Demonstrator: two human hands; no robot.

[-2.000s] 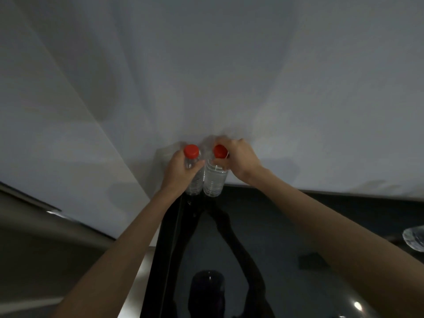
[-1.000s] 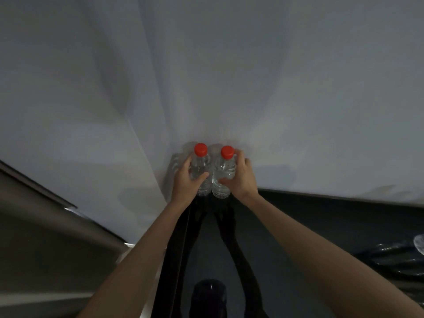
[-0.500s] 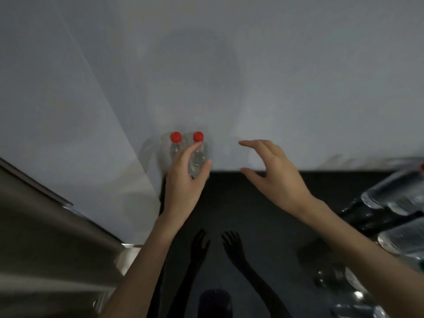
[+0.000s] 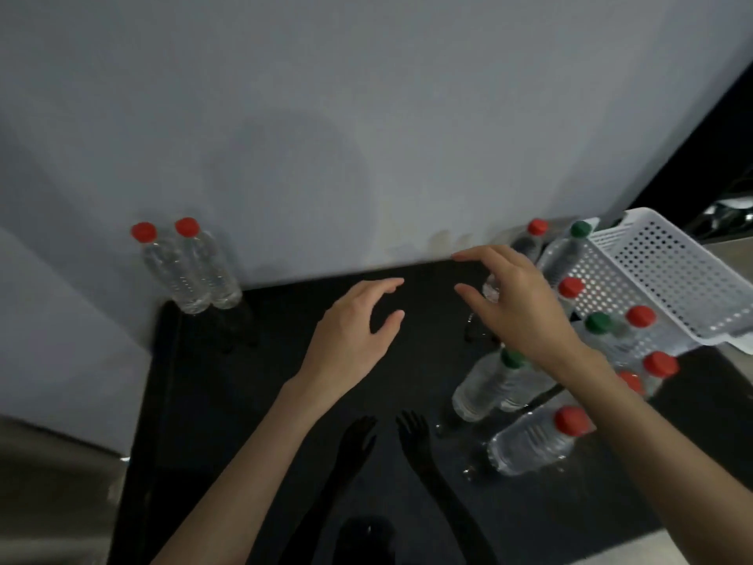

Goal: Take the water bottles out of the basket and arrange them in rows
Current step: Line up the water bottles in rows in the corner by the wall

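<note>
Two clear red-capped water bottles stand side by side, touching, in the far left corner of the glossy black table, against the wall. My left hand hovers over the middle of the table, fingers apart, holding nothing. My right hand is also spread and empty, just left of a group of several bottles. A white perforated basket lies tipped at the far right. Several bottles with red or green caps lean in and around it, such as a green-capped one and a red-capped one.
A pale grey wall runs along the table's far edge. A metallic surface sits off the table's left edge. The glossy tabletop reflects my arms near the front.
Both hands have let go of the two red-capped bottles in the corner and moved right, toward the basket. My view has swung right, bringing the basket and the other bottles into sight.
</note>
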